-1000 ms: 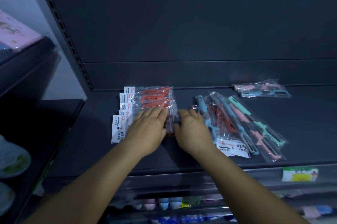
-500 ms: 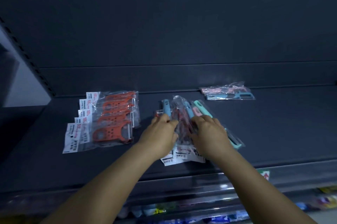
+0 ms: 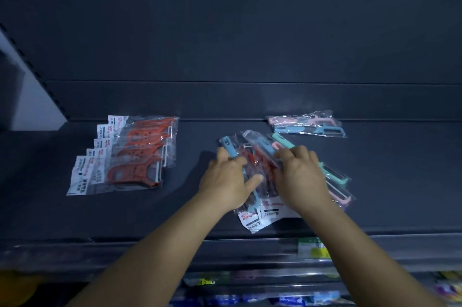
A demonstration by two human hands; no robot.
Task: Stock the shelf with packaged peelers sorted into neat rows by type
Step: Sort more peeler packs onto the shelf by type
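Dark grey metal is forming the shelf [image 3: 75, 216] and its back panel [image 3: 225, 32], which together are filling most of the head view. A price rail [image 3: 150, 251] is running along the front edge of the shelf, and a green and yellow label [image 3: 311, 248] is sitting on it at the right. Blurred coloured goods [image 3: 287, 299] are showing on the level below. On the left part of the shelf, the row of orange peelers [image 3: 130, 156] is lying in overlapping clear packets, with the white printed header cards pointing left and the blades pointing right. Near the middle, a mixed pile of peeler packets [image 3: 265, 214] is lying fanned out, containing blue, red, teal and pink handles, with its white cards pointing toward the front edge. At the back right, against the rear panel and apart from the pile, a pair of packets [image 3: 307, 124] holding a pink and a blue peeler is lying crosswise. Both forearms are reaching in from below over the pile. The left hand [image 3: 230, 179] is resting on the pile's left side, with its fingers curled around a blue-handled peeler [image 3: 228, 148] and the thumb extending toward the red one. The right hand [image 3: 300, 176] is covering the pile's right side, with its grip curled onto the clear wrapping of the teal and pink packets [image 3: 336, 176]; whether it is pinching a single packet cannot be determined.
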